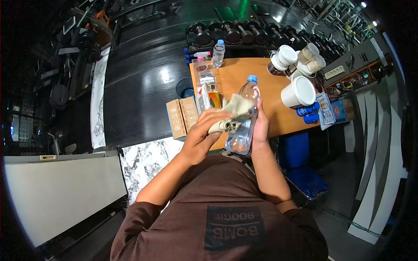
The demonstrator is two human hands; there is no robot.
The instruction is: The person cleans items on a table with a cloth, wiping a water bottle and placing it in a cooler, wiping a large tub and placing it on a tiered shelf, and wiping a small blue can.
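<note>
A clear plastic bottle (238, 142) with a blue cap stands tilted in front of my body, its cap end pointing away from me. My right hand (260, 126) is wrapped round the bottle from the right side. In my left hand (200, 134) is a bunched, cream-coloured cloth (238, 105), which lies against the bottle's side and covers part of it. The fingertips of the right hand are partly hidden behind the bottle.
The wooden table (265, 117) bears another water bottle (218, 54), a clear organizer (204, 78), white tubs (298, 91) and blue cans (307, 110). An open cardboard box (182, 114) is at its left edge, near a dark basket (185, 87). Dumbbells (230, 32) line the rack behind. A blue chair (300, 163) stands right.
</note>
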